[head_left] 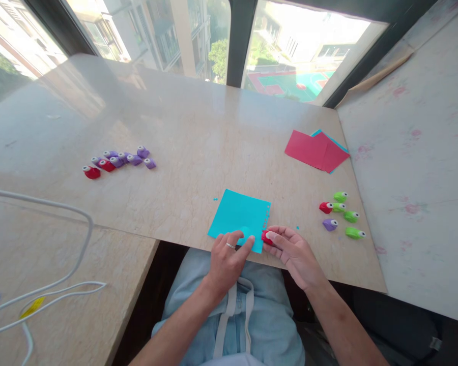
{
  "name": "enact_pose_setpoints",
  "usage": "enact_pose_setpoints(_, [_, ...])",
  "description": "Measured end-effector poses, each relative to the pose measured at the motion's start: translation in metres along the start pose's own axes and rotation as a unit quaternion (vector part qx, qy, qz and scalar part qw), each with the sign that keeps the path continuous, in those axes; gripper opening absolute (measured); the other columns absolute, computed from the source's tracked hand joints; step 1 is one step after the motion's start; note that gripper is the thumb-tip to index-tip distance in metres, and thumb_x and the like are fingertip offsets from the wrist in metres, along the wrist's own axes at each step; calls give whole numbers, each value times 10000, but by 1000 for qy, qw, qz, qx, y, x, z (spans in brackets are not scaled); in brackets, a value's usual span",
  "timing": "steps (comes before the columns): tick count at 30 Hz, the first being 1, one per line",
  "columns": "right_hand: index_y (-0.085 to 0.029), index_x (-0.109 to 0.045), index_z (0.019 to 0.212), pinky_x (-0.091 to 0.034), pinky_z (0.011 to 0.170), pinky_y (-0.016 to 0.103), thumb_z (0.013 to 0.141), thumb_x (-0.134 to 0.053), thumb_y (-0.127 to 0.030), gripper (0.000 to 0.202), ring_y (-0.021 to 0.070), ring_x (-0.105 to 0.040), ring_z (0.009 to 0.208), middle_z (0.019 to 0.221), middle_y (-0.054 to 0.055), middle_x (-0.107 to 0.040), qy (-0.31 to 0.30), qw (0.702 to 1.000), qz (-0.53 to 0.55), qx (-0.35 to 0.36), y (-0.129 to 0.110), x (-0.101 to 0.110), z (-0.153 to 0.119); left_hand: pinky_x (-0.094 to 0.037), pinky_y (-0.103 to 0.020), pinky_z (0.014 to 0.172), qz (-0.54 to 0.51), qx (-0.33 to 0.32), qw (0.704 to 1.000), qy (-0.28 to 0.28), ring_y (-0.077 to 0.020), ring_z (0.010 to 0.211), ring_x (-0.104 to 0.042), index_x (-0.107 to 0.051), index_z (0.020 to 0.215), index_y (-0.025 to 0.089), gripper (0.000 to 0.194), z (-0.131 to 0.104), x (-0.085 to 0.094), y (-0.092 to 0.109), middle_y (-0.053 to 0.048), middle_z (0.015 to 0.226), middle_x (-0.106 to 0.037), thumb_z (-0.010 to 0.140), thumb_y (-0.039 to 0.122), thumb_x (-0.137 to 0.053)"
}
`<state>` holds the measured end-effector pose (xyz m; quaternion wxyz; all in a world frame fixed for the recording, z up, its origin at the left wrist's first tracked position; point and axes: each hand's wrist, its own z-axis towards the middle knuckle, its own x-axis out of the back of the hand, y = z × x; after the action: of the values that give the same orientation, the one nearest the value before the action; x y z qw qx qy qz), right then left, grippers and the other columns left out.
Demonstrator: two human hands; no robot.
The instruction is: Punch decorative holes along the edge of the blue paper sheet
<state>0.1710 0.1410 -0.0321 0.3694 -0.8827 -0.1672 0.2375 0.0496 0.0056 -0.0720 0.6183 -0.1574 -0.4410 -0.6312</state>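
A blue sheet of paper (244, 211) lies near the table's front edge, with a row of small punched holes down its right side. My left hand (228, 256), a ring on one finger, rests on the sheet's lower part with fingers and thumb spread. At the sheet's lower right edge, my right hand (292, 251) grips a small red craft paper punch (266, 237) between thumb and fingers. The punch is partly covered by those fingers. Tiny blue paper bits (297, 227) are scattered beside the sheet.
More punches stand to the right: green (351, 216), red (325, 207) and purple (330, 224). Purple and red punches (91, 172) cluster at left. Red and blue papers (307, 149) lie at the back right. A white cable (87, 239) loops across the left; windows border the far side.
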Motion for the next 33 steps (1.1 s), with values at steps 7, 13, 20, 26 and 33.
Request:
enact_pose_setpoints(7, [-134,-641,962,-562,711,264,627,-907,-359,484,166,-627,843,921,68,-663,27,1000,9,13,5,-10,-1,-341,-304,656,-13,-15,1000,0,-144,721,-503,-661,1057,220,220,2,-1,4,-69,1003,-635,933,101,-524])
enact_pose_setpoints(13, [-133,-642,1005,-552,716,229,660,-896,-319,467,154,-629,869,957,79,-669,22,998,41,35,8,-11,1,-388,-315,690,-64,-38,997,31,-149,757,-547,-625,1107,177,278,-1,6,9,-87,1013,-635,860,52,-597])
enact_pose_setpoints(20, [-141,-675,1025,-558,702,193,704,-865,-258,390,122,-627,830,990,63,-665,-30,994,87,52,-2,-9,-2,-449,-274,684,-270,118,956,-4,-144,755,-566,-635,1003,176,207,-17,24,25,-53,876,-621,803,130,-664])
enact_pose_setpoints(26, [-125,-688,1062,-585,700,208,747,-830,-238,364,130,-655,811,989,71,-692,-90,983,157,-24,-6,-11,4,-492,-295,653,-493,453,741,-50,-175,698,-577,-606,899,119,516,16,22,23,-91,798,-633,788,621,-636])
enact_pose_setpoints(33, [-93,-690,924,-607,721,217,719,-839,-168,265,139,-685,794,930,75,-717,-87,967,222,-88,-6,-11,17,-527,-278,529,-532,544,647,-43,-180,633,-609,-629,816,102,470,60,16,8,-94,755,-645,746,563,-687])
